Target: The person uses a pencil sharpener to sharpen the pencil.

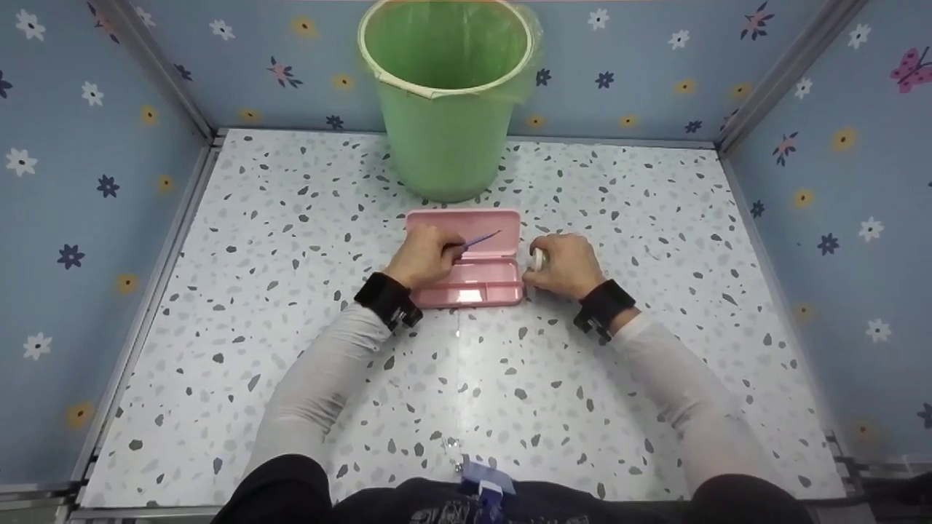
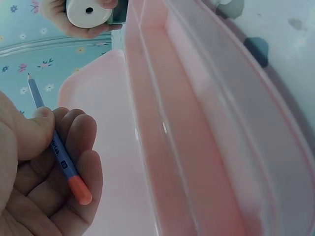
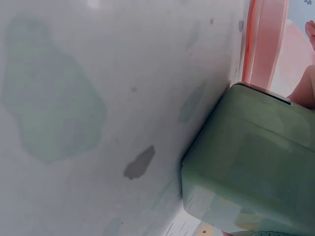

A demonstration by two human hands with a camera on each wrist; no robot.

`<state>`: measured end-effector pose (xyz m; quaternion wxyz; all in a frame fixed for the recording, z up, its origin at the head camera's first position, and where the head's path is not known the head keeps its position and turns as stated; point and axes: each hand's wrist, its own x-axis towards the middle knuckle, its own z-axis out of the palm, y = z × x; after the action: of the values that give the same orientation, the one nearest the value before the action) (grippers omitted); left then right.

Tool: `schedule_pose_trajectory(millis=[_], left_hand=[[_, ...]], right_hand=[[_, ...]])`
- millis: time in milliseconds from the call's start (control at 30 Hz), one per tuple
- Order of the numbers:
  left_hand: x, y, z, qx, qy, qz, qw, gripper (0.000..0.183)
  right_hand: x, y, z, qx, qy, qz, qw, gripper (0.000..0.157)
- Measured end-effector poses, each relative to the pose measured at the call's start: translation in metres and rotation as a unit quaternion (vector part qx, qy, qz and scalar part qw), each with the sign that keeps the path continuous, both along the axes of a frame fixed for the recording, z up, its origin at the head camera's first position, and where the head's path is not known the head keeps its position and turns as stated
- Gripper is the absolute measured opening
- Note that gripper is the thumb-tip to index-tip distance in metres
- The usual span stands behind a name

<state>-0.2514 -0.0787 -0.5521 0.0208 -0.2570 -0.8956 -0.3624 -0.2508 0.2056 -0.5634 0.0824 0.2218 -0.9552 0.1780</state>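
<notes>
My left hand (image 1: 424, 258) pinches a blue-purple pencil (image 1: 482, 239) between thumb and fingers, above the pencil case. In the left wrist view the pencil (image 2: 60, 152) shows a pointed tip and a red-orange end. The pink pencil case (image 1: 504, 271) lies with its lid raised at the back and divided compartments in front. Just right of the case, my right hand (image 1: 571, 266) grips a pencil sharpener. Its white end with a small dark hole (image 2: 88, 12) faces the left hand, and the sharpener's green boxy body (image 3: 251, 157) stands against the tabletop.
Behind the case stands a tall green bin (image 1: 448, 145) with a clear liner over its rim. Flowered panels (image 1: 65, 218) wall the speckled white tabletop (image 1: 524, 407) at the left, back and right.
</notes>
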Motion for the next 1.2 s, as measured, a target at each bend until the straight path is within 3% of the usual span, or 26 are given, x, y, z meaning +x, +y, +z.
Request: schedule_pose_trajectory(millis=[167, 600, 933, 1067, 1200], left_hand=[[0.001, 0.0, -0.001, 0.017, -0.004, 0.008, 0.9998, 0.011], [0.003, -0.011, 0.006, 0.021, 0.027, 0.006, 0.9994, 0.01], [0.013, -0.017, 0.016, 0.005, 0.081, 0.032, 0.9962, 0.006], [0.014, -0.016, 0.018, -0.007, 0.106, 0.033, 0.9938, 0.006], [0.015, -0.014, 0.018, -0.005, 0.107, 0.028, 0.9939, 0.008]], right_hand=[[-0.002, -0.001, -0.003, -0.001, 0.014, 0.005, 1.0, 0.029], [-0.001, 0.0, 0.0, 0.002, -0.008, -0.003, 1.0, 0.032], [0.002, 0.001, -0.003, 0.0, -0.013, -0.003, 1.0, 0.035], [0.001, 0.002, -0.002, 0.006, 0.004, -0.001, 1.0, 0.032], [0.001, 0.002, -0.002, 0.009, 0.012, 0.0, 1.0, 0.031]])
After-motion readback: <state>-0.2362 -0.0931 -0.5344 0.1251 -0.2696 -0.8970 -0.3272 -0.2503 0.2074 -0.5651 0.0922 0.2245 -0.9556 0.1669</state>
